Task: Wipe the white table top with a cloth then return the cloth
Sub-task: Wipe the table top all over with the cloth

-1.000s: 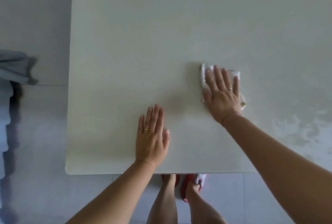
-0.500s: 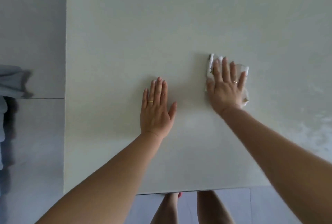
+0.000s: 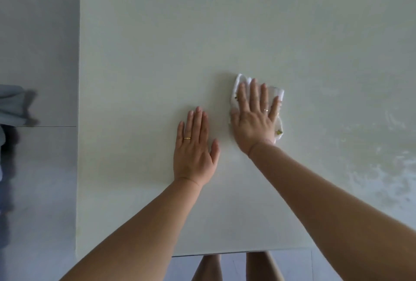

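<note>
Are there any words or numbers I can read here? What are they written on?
None: no word, number or sign can be read anywhere.
The table is plain.
The cloth under the right hand has small yellow-green specks, which are too small to tell if they are print or just a pattern.

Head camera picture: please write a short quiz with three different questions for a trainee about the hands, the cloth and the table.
1. True or false: the left hand lies flat on the white table top and holds nothing.
2. Which hand presses the cloth onto the table? A) left B) right C) both
3. Fill in: the blotchy patches lie to the ___ of the right hand.
Key: 1 true; 2 B; 3 right.
</note>
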Tool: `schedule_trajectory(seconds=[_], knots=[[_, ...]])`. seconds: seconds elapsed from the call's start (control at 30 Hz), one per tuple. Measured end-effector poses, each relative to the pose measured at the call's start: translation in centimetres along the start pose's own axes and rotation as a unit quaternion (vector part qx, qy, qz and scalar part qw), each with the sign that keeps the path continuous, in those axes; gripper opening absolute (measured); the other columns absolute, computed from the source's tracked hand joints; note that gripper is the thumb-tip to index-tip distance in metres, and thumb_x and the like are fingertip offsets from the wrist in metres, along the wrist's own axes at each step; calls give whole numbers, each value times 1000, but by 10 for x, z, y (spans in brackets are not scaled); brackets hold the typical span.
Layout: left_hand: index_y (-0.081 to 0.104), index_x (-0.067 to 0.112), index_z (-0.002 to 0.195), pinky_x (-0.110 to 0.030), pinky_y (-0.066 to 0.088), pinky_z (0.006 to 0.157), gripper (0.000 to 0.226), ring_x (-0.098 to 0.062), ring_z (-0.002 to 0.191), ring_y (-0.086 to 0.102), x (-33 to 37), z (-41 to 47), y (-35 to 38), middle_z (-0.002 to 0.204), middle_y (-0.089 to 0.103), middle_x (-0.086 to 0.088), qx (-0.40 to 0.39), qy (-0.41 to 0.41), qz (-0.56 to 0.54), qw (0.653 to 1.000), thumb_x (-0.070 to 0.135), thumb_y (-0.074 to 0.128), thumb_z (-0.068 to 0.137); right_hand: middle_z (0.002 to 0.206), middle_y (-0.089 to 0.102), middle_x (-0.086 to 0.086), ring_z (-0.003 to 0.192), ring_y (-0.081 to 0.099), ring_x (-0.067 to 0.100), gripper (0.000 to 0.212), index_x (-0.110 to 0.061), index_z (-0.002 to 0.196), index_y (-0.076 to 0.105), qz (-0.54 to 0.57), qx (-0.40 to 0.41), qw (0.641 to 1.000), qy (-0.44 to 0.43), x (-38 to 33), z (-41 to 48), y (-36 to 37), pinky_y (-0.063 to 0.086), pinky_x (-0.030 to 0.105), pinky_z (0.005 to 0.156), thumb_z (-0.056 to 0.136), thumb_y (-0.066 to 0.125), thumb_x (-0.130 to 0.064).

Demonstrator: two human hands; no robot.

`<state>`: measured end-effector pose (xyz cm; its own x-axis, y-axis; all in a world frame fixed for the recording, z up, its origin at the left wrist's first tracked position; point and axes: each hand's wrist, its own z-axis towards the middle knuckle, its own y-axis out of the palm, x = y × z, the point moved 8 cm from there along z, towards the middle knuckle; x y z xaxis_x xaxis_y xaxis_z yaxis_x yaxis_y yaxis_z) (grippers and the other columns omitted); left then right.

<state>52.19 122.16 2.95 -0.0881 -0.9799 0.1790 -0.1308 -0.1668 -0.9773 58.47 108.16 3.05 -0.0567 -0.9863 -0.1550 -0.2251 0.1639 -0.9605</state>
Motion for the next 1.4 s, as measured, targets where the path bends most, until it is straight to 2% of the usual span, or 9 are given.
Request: schedule_trajectory(seconds=[0.1, 0.17, 0.37, 0.6, 0.8, 0.93, 1.03, 1.23, 1.4], knots=[[26, 3, 148, -43, 12, 119, 65, -26, 146, 17, 0, -1, 0, 157, 23, -13, -3, 3, 9, 1000, 38, 28, 94, 159, 9, 0, 147, 5, 24, 59, -28, 151, 8, -67, -42, 965, -248, -36, -24, 6, -4, 50, 117, 95, 18, -43], [28, 2, 147, -43, 13, 119, 64, -27, 145, 19, 1, -1, -2, 156, 25, -14, 16, 7, -3, 1000, 36, 33, 93, 158, 19, 2, 145, 17, 25, 56, -26, 150, 13, -112, -29, 947, -301, -13, -2, -6, 7, 52, 116, 96, 19, -41], [26, 4, 148, -43, 13, 119, 64, -27, 145, 21, 1, 0, -3, 156, 25, -14, 27, 0, -14, 1000, 34, 35, 92, 160, -1, 0, 147, -4, 23, 61, -27, 151, 1, -4, 15, 998, 62, 40, 53, -15, -14, 51, 112, 96, 24, -40], [31, 2, 146, -44, 17, 118, 62, -28, 144, 22, 1, 1, -7, 154, 28, -15, 21, -4, -12, 1000, 33, 35, 92, 159, 13, -1, 146, 11, 24, 57, -29, 151, 5, -103, -26, 948, -300, -28, 18, -5, 1, 51, 116, 97, 17, -44], [34, -2, 144, -43, 15, 118, 61, -33, 142, 26, 7, 33, -28, 152, 30, -18, 65, -20, -57, 996, 30, 38, 91, 160, -2, 0, 147, -5, 23, 60, -26, 151, 1, 3, 14, 998, 67, 54, 93, -30, -12, 52, 114, 97, 22, -40], [31, -2, 144, -43, 16, 118, 58, -32, 143, 24, 6, 92, -50, 153, 29, -18, 113, -94, -77, 986, 24, 33, 93, 160, -5, -2, 146, -10, 22, 60, -28, 150, -3, -41, -31, 984, -169, -29, 58, -9, -17, 49, 114, 95, 10, -48], [29, -1, 145, -42, 12, 119, 56, -31, 144, 22, 7, 126, -52, 155, 26, -17, 115, -83, -62, 988, 20, 32, 93, 160, 8, 0, 146, 7, 23, 59, -28, 151, 2, -120, -26, 939, -321, -13, 79, -20, -1, 51, 117, 95, 14, -43], [14, 6, 151, -38, 2, 120, 67, -24, 148, 8, 6, 144, -16, 160, 11, -10, 23, -58, -8, 998, 44, 24, 97, 160, -2, 0, 146, -5, 23, 61, -26, 151, 0, -7, 14, 998, 54, 64, 153, -44, -14, 52, 113, 97, 24, -39], [24, 3, 148, -42, 15, 118, 62, -27, 145, 22, 6, 145, -21, 156, 26, -13, 43, -63, 11, 997, 39, 21, 97, 160, 0, -4, 147, -6, 21, 60, -29, 150, 0, -40, -41, 974, -218, -35, 107, -21, -14, 49, 114, 93, 12, -44]])
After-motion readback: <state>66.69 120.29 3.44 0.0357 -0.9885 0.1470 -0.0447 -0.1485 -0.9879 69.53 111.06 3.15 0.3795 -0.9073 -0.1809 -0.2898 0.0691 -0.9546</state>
